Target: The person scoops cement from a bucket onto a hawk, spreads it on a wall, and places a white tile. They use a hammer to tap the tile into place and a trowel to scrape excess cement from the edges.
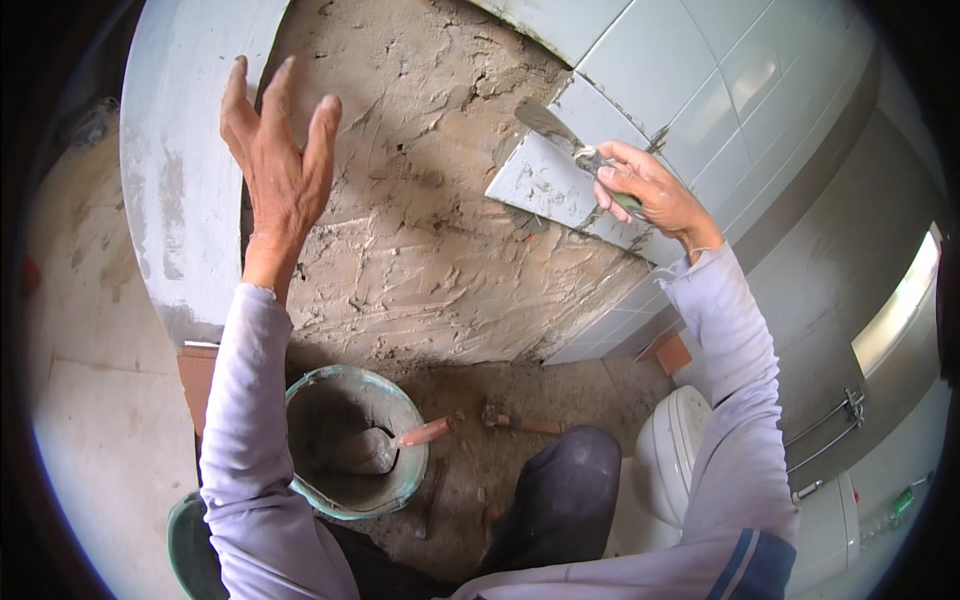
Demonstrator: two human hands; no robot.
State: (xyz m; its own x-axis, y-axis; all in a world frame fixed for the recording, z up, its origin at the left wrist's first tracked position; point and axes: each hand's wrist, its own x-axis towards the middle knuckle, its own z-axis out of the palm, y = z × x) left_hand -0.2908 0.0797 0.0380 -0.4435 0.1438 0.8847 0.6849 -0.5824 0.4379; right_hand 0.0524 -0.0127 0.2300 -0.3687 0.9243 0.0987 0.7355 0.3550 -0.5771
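Note:
My right hand (655, 195) grips a small trowel (548, 126) by its greenish handle, the narrow metal blade pointing up and left. The blade lies over the corner area of a white wall tile (545, 185) smeared with mortar, close to the tile's upper edge; whether it touches cannot be told. My left hand (283, 165) is raised with its fingers spread and holds nothing. It is beside the left edge of the mortar-covered wall (400, 270), near a pale upright panel (190, 170).
A green-rimmed bucket (352, 512) of mortar stands below, with a red-handled trowel (365, 452) in it. A hammer (525, 424) lies on the dirty floor. A white toilet (672, 450) stands at right. White tiles (660, 60) cover the wall's upper right.

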